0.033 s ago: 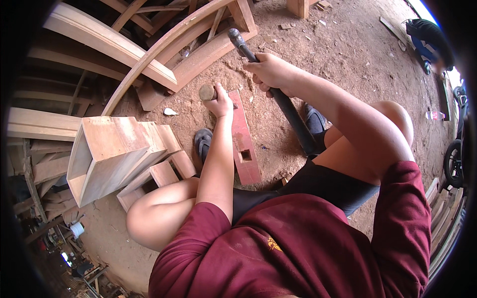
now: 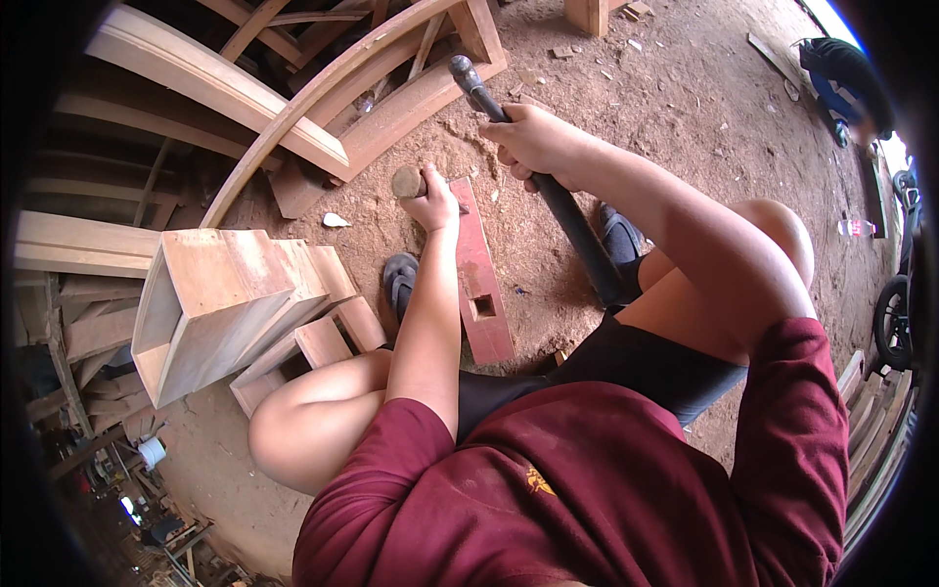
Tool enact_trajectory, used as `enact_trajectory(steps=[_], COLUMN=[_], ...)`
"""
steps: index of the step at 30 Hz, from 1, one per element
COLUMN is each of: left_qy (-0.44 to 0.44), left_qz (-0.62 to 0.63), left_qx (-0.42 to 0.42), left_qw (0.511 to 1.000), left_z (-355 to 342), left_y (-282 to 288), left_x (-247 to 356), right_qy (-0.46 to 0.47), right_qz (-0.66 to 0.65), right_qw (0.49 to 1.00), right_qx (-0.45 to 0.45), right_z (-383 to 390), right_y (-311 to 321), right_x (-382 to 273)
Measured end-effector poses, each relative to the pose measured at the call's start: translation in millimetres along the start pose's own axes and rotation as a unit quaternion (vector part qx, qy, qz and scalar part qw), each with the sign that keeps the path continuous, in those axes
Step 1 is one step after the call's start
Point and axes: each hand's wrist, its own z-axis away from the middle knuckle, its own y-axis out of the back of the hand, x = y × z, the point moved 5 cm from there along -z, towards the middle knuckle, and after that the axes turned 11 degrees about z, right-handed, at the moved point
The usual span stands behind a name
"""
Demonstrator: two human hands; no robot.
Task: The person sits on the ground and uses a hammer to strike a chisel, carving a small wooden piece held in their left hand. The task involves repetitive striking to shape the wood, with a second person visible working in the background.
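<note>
My left hand is closed round a wooden-handled chisel. The handle's round butt shows to the left of the fist, and most of the blade is hidden. Beneath that hand lies a reddish wooden beam, with a square hole cut through its near part. My right hand grips a long dark bar, raised to the right of the beam. A rounded metal end of the bar sticks out beyond my fingers, and its thick lower part slants toward my right thigh.
A stepped stack of wooden frames stands close by my left knee. Curved wooden framework fills the far left. Wood shavings cover the dirt floor. At the right are a plastic bottle, a wheel and another person.
</note>
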Motion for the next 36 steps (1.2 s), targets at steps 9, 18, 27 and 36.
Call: enact_trajectory(steps=[9, 18, 27, 36], left_qy=[-0.007, -0.019, -0.123, -0.103], left_qz=[0.005, -0.040, -0.159, -0.153], left_qx=[0.011, 0.033, -0.022, -0.050], left_qw=[1.000, 0.998, 0.979, 0.982], left_z=[-2.5, -5.3, 11.1, 27.4], left_y=[3.6, 9.9, -0.5, -13.9], left_x=[-2.2, -12.0, 18.2, 23.9], right_qy=[-0.001, 0.080, 0.372, 0.309], right_qz=[-0.017, 0.121, 0.283, 0.417], right_qw=[1.000, 0.987, 0.856, 0.843], right_qx=[0.004, 0.064, 0.219, 0.137], right_z=[6.3, 21.7, 55.9, 46.4], right_y=[3.7, 2.4, -31.6, -41.5], right_x=[-4.1, -22.5, -62.6, -53.7])
